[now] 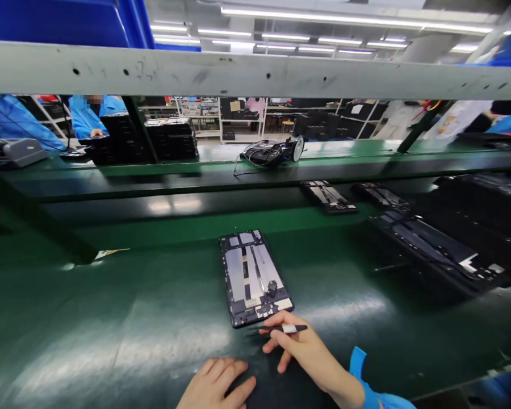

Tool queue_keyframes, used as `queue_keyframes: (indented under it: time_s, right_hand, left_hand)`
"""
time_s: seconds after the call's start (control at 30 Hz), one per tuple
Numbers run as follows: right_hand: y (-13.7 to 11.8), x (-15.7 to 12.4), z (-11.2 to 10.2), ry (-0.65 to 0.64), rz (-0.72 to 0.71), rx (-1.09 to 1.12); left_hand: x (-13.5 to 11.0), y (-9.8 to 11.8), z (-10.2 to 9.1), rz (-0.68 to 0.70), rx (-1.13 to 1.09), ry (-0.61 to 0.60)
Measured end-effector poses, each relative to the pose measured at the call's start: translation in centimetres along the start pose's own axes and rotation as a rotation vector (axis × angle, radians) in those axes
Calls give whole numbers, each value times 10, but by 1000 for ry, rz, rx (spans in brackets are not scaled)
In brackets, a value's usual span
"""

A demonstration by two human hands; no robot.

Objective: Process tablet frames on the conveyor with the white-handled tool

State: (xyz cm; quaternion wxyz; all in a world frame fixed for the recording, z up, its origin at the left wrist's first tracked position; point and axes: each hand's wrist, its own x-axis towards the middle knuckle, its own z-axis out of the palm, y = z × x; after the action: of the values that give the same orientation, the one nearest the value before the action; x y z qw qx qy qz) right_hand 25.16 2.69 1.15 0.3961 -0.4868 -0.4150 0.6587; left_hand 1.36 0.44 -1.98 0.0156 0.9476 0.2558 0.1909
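Note:
A tablet with its back cover off lies on the green work surface in front of me, silver battery area and circuit parts exposed. On its lower right part sits a small black piece whose kind I cannot make out. My right hand, just below the tablet's near edge, is closed on dark tweezers with a white band; their tips point left and are blurred. To the left of it my left hand rests on the surface, fingers loosely apart and holding nothing visible.
More opened tablets lie at the back right, with a larger one on a dark stack nearer. A metal rail crosses above. Behind are black tray stacks, a cabled device and a co-worker in blue.

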Motion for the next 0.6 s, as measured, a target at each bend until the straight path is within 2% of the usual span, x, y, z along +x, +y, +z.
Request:
queue_keyframes:
  time_s: [0.13,0.23,0.4,0.5,0.6]
  right_hand:
    - [0,-4,5,82,12,69]
    - [2,-8,0,139,39,98]
    - [9,-16,-11,16,81,-36]
    - [9,-18,-11,-85,108,-132]
    - [5,-18,-10,-152,120,-195]
  left_hand:
    - [3,9,-8,-66,-47,-10]
    - [0,7,-15,-89,-39,50]
    - [-3,7,-32,-193,-43,98]
    - [2,19,-33,-122,-122,68]
    - [6,30,-23,-38,-133,27]
